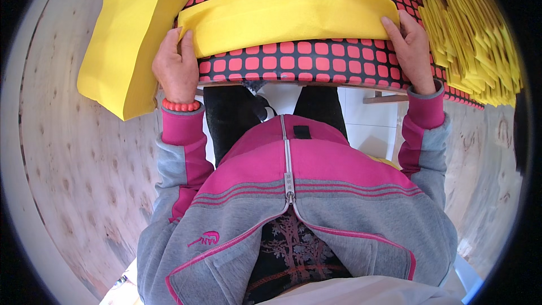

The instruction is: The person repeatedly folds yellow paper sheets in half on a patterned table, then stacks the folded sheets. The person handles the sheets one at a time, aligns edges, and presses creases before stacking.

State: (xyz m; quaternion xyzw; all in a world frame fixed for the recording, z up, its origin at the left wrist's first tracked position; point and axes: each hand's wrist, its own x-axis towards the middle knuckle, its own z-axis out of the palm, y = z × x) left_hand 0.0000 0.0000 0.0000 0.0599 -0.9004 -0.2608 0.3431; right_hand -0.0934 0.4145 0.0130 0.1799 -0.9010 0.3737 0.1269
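packages: none | labels: none | signs: none | screens: none

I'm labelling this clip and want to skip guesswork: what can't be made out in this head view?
- Folded yellow felt strip: its underside is hidden by its own fold.
- Pink-and-black grid mat: far part cut off by the top edge.
- Stack of yellow felt pieces: too bent by the rim to count.
- Left hand, right hand: palms hidden.
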